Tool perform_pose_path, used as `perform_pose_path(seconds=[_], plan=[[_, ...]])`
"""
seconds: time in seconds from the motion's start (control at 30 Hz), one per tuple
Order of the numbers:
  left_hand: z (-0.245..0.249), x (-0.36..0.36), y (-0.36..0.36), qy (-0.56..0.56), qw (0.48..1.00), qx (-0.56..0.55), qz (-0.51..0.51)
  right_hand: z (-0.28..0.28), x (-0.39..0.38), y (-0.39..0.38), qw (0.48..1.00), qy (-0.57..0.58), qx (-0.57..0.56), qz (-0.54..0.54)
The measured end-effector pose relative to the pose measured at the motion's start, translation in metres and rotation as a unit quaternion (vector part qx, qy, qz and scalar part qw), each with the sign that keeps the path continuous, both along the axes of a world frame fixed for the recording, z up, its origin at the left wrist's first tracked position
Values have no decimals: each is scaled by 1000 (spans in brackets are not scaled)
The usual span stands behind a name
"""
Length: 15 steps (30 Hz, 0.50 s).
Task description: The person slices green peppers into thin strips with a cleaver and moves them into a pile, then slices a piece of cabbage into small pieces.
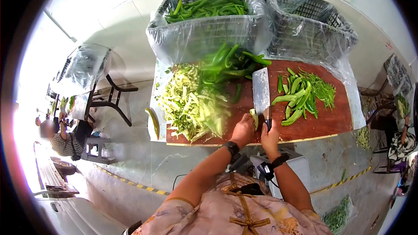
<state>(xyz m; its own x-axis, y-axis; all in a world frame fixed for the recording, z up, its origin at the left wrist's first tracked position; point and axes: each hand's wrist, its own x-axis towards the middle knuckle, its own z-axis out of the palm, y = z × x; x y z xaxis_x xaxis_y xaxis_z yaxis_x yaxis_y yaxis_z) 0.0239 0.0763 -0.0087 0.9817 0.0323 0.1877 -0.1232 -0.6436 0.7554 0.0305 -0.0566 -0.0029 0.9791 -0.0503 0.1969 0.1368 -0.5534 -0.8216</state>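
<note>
My right hand (270, 135) is closed round the black handle of a cleaver (261, 88), whose wide blade stretches forward over the red-brown cutting board (244, 124). Just left of the handle, my left hand (244, 130) grips a pale piece of pepper (254, 115), partly hidden by the fingers. Left of my hands lies a large heap of pale green cut pieces (189, 100), blurred at its right side. Whole green peppers (233, 61) lie behind it. To the right of the blade are halved green peppers (298, 98) and thin green shreds (322, 88).
Behind the board stand a plastic-lined crate (204, 35) of green peppers and another lined crate (309, 30). One long pepper (153, 122) lies at the board's left. A person (69, 137) sits far left; another person (402, 141) is far right.
</note>
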Motion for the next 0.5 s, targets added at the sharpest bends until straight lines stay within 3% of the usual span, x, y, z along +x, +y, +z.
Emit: perform_pose_path(seconds=[0.07, 0.13, 0.17, 0.23, 0.3, 0.37, 0.5], plan=[[6, -1, 0, -8, 1000, -2, 2, 7, -8, -10, 999, 5, 34, 9], [9, -2, 0, -32, 999, 34, -6, 8, -16, -20, 995, 97, 20, 29], [10, -2, 0, -55, 996, 69, -10, 8, -20, -22, 995, 95, 19, 27], [9, 4, 0, -57, 992, 103, -36, 9, -23, -27, 998, -44, 17, 33], [15, 6, 6, -59, 987, 136, -61, 16, -30, -38, 999, -3, 32, 17], [35, 6, 26, -169, 929, 289, -160, 33, -34, -48, 998, 37, 58, 6], [25, 20, 53, -218, 899, 337, -178, 42, -37, -61, 1000, 23, 21, 5]])
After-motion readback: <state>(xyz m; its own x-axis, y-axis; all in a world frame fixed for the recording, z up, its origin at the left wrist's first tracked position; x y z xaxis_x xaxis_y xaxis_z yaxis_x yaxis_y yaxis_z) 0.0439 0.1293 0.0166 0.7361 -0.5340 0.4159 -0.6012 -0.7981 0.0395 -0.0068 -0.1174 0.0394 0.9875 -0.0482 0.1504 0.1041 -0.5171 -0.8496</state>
